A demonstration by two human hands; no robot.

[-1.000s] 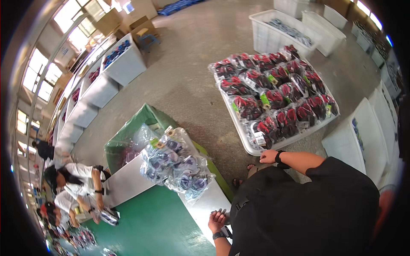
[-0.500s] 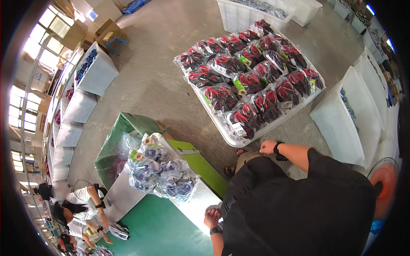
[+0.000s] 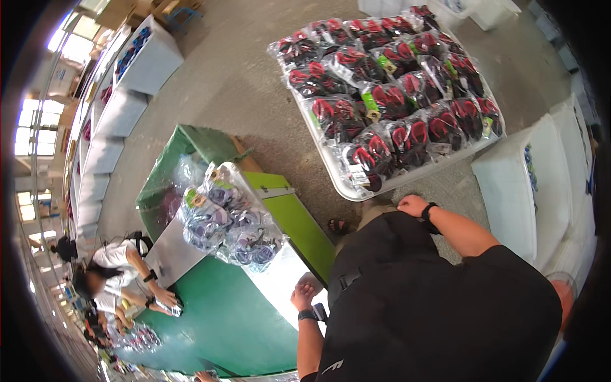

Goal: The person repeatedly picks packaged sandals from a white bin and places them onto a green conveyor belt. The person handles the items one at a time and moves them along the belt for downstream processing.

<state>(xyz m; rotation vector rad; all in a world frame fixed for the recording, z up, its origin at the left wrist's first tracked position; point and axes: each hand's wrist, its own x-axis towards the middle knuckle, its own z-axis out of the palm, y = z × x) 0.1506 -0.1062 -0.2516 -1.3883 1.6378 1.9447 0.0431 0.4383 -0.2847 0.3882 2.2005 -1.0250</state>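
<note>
Left hand (image 3: 303,297), right hand (image 3: 413,205): fingers curled narrow, seemingly empty. Bagged purple-grey shoes (image 3: 245,218) may slide off tabletop (image 3: 278,284) if bumped.

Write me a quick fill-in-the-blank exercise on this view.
The white tub holds bagged shoes in black and ____.
The wristbands behind the left hand and right hand are coloured ____.
Bluish bagged footwear lies to the picture's ____ of the tub.
The work surface before the co-worker is coloured ____.
Missing words: red; black; left; green.

Head cam (L fisheye) looks down, fwd.
</note>
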